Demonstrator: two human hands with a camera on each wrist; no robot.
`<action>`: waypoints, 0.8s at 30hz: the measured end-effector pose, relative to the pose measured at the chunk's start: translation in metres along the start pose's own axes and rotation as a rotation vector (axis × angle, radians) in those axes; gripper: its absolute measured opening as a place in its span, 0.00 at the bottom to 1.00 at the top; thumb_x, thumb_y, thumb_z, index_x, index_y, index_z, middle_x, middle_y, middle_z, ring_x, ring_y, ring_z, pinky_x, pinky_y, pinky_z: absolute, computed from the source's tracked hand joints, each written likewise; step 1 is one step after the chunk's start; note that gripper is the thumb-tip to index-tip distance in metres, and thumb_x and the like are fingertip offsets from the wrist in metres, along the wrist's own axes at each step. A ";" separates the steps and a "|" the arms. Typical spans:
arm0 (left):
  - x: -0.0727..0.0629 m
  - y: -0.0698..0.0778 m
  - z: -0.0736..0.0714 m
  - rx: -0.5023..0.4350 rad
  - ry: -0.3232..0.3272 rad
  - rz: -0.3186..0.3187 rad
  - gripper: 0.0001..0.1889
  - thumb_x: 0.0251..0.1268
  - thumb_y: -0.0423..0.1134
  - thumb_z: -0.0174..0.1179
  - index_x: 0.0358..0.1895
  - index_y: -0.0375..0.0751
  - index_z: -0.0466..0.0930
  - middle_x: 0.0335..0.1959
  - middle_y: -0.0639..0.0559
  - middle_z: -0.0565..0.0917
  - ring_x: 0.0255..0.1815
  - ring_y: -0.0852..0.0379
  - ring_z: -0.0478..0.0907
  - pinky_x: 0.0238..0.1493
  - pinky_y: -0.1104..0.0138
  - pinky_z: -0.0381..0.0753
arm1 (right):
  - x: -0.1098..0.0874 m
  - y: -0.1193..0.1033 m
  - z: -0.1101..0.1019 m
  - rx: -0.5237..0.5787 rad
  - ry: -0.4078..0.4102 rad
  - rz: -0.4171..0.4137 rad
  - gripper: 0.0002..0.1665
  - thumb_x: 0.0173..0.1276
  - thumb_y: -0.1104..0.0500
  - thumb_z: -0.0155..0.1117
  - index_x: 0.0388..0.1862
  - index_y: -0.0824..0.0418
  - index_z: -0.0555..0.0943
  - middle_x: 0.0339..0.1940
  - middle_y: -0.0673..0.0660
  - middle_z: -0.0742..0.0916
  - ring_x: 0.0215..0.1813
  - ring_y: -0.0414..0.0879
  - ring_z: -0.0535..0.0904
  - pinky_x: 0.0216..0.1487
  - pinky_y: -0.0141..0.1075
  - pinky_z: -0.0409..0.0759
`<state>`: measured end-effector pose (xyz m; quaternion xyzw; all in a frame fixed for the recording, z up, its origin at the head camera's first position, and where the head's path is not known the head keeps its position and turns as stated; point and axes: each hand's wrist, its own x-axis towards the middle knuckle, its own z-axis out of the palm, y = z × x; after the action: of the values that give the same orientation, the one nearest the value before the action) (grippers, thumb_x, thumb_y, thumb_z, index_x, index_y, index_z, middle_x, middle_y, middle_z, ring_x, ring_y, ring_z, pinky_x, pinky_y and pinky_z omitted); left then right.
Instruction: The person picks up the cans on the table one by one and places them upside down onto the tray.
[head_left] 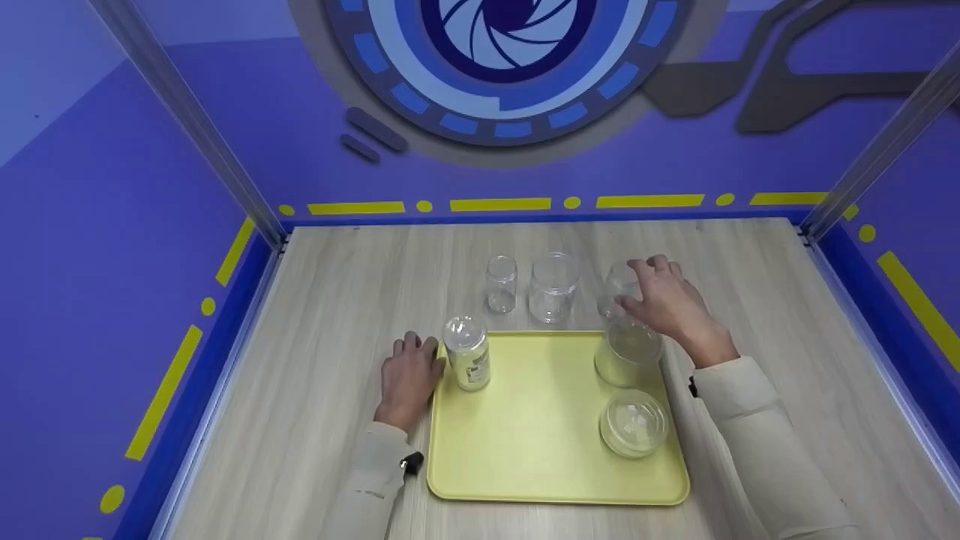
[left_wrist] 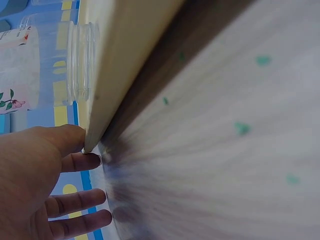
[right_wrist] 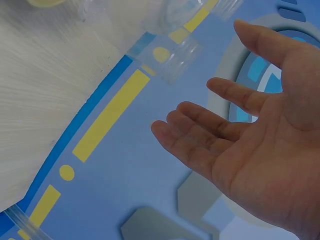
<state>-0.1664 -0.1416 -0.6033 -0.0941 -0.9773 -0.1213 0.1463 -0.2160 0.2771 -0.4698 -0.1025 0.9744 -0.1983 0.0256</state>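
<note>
My left hand (head_left: 409,379) rests at the left edge of the yellow tray (head_left: 525,450); in the left wrist view its thumb (left_wrist: 67,140) touches the rim and the other fingers reach out fairly straight. Just beside it, a labelled clear jar (head_left: 467,356) stands mouth down on the tray. My right hand (head_left: 667,300) hovers by a clear jar (head_left: 613,301) behind the tray's right end, partly covering it. The right wrist view shows the fingers spread and nothing held. Below that hand, a wide clear jar (head_left: 622,364) and a low round clear jar (head_left: 634,424) stand on the tray.
Behind the tray on the wooden table (head_left: 337,300) stand a slim clear jar (head_left: 501,285) and a wider clear jar (head_left: 553,289). Blue panels with yellow marks (head_left: 500,204) close off the back and both sides.
</note>
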 end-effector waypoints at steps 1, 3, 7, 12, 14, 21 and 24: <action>0.000 0.000 0.000 -0.002 0.003 0.001 0.12 0.68 0.45 0.71 0.42 0.41 0.82 0.41 0.42 0.76 0.38 0.43 0.76 0.25 0.52 0.80 | 0.001 0.001 0.000 0.001 -0.001 0.003 0.40 0.75 0.53 0.68 0.78 0.71 0.67 0.71 0.80 0.69 0.70 0.78 0.65 0.59 0.70 0.74; 0.000 0.000 0.000 -0.008 0.003 0.001 0.11 0.68 0.45 0.71 0.42 0.41 0.83 0.41 0.42 0.77 0.38 0.43 0.76 0.26 0.53 0.80 | 0.003 0.002 0.002 0.004 -0.008 0.008 0.41 0.75 0.53 0.68 0.78 0.71 0.66 0.72 0.81 0.68 0.71 0.78 0.64 0.59 0.70 0.74; 0.001 0.000 0.000 -0.013 0.001 0.001 0.11 0.68 0.45 0.71 0.42 0.41 0.83 0.41 0.41 0.77 0.38 0.42 0.76 0.26 0.53 0.80 | 0.007 0.004 0.005 0.005 -0.007 0.011 0.41 0.75 0.54 0.68 0.79 0.71 0.65 0.73 0.81 0.67 0.72 0.79 0.63 0.59 0.71 0.74; 0.000 0.000 0.000 -0.006 -0.009 -0.005 0.12 0.68 0.45 0.71 0.43 0.42 0.83 0.42 0.41 0.77 0.39 0.43 0.76 0.26 0.53 0.81 | 0.012 0.004 0.008 -0.006 -0.012 0.016 0.42 0.75 0.54 0.68 0.80 0.70 0.64 0.74 0.81 0.66 0.73 0.79 0.62 0.59 0.71 0.74; 0.001 0.000 -0.001 -0.003 -0.010 -0.005 0.12 0.68 0.45 0.72 0.43 0.42 0.83 0.42 0.42 0.77 0.39 0.43 0.76 0.26 0.53 0.81 | 0.014 0.004 0.009 -0.012 -0.013 0.015 0.42 0.75 0.55 0.68 0.80 0.70 0.64 0.74 0.81 0.66 0.73 0.79 0.62 0.59 0.71 0.74; 0.002 0.002 -0.003 -0.004 -0.022 -0.016 0.11 0.69 0.45 0.71 0.43 0.42 0.84 0.42 0.42 0.77 0.40 0.43 0.76 0.27 0.53 0.81 | 0.018 0.006 0.011 -0.012 -0.001 -0.001 0.41 0.74 0.56 0.68 0.79 0.72 0.65 0.73 0.82 0.66 0.73 0.80 0.62 0.62 0.71 0.72; 0.001 0.001 -0.002 0.005 -0.019 -0.013 0.12 0.69 0.45 0.72 0.43 0.42 0.84 0.42 0.42 0.77 0.39 0.43 0.76 0.27 0.53 0.81 | 0.020 0.006 0.012 -0.014 -0.003 0.000 0.41 0.74 0.56 0.68 0.79 0.71 0.64 0.73 0.83 0.66 0.73 0.80 0.62 0.62 0.71 0.72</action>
<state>-0.1667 -0.1409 -0.6006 -0.0887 -0.9795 -0.1191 0.1362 -0.2360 0.2740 -0.4836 -0.1032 0.9758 -0.1911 0.0262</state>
